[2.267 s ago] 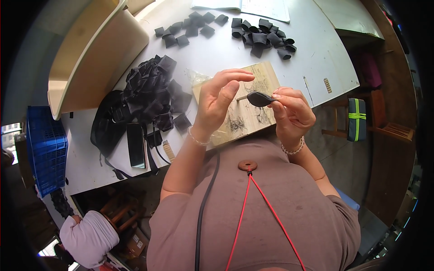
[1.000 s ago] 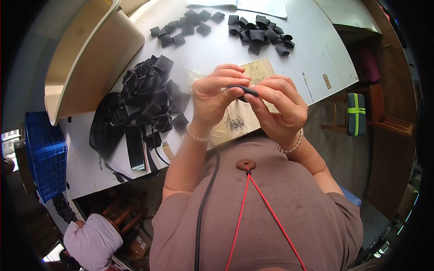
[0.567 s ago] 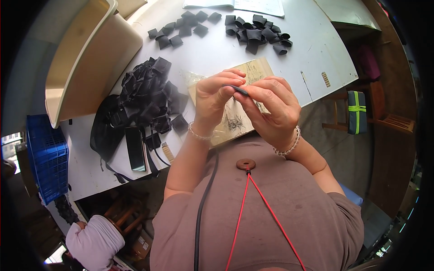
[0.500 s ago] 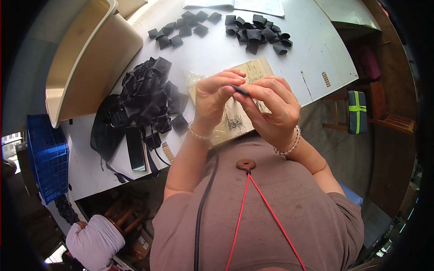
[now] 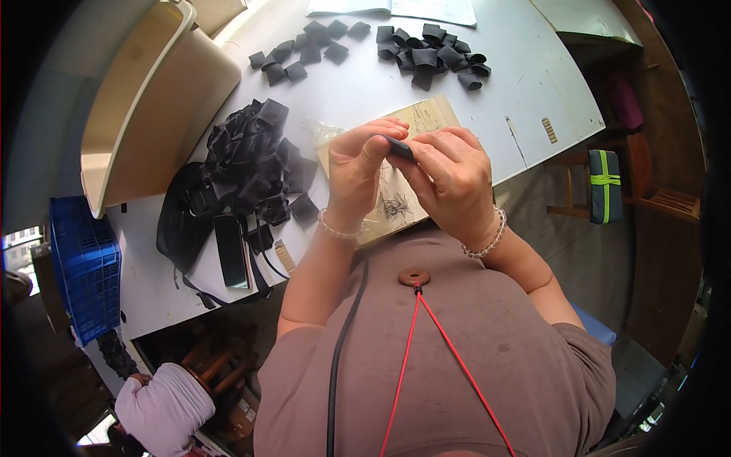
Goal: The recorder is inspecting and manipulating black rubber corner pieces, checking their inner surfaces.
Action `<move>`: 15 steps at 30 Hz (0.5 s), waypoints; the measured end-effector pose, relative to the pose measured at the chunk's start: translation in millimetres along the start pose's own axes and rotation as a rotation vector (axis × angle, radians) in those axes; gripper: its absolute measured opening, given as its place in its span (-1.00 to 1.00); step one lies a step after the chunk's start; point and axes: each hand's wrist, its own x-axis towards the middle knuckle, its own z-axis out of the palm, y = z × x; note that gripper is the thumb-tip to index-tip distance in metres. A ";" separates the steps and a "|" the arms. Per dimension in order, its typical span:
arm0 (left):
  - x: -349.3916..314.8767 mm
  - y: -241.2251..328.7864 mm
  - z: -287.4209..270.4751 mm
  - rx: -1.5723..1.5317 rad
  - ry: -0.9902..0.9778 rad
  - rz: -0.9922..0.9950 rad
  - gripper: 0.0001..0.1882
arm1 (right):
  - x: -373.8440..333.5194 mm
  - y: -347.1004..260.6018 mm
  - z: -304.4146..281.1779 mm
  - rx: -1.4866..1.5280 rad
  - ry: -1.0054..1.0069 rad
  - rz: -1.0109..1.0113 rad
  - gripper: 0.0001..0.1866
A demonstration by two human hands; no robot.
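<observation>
Above a worn yellowish board (image 5: pixel 426 113), a small black fabric piece (image 5: pixel 400 148) is stretched between my two hands. My left hand (image 5: pixel 356 167) pinches its left end between thumb and fingers. At the other end, the thumb and index finger of my right hand (image 5: pixel 453 179) grip it, the remaining fingers curled behind. Dark marks or thread scraps cover the board below. Left of my left hand lies a large heap of black fabric pieces (image 5: pixel 247 148). Farther back are loose flat pieces (image 5: pixel 311 53) and a cluster of curled, looped pieces (image 5: pixel 425 57).
A beige plastic bin (image 5: pixel 145 114) stands at the left of the white table (image 5: pixel 525 99). Near the heap lie a phone (image 5: pixel 231 251) and a black bag (image 5: pixel 181 221). An open notebook (image 5: pixel 434 9) rests at the back; a blue crate (image 5: pixel 87 266) stands left. Another person (image 5: pixel 164 407) sits lower left.
My right hand has shifted slightly left and tilted, and the black fabric piece now shows more of its flat side. Both hands still hold it.
</observation>
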 end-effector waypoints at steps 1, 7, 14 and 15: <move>0.5 -0.5 -0.9 0.001 -0.009 0.003 -0.73 | -2.3 1.8 -1.6 0.003 -0.080 0.032 -0.79; -0.9 5.8 1.7 0.064 -0.037 0.004 -0.74 | 8.8 -7.9 -16.7 0.137 0.086 0.175 -0.78; -1.3 1.1 1.3 -0.064 0.013 -0.028 -0.75 | 12.6 -5.6 -2.5 0.142 0.147 0.018 -0.85; -1.6 -0.9 1.2 -0.094 0.010 -0.031 -0.75 | 13.0 -5.9 -1.8 0.134 0.154 0.006 -0.86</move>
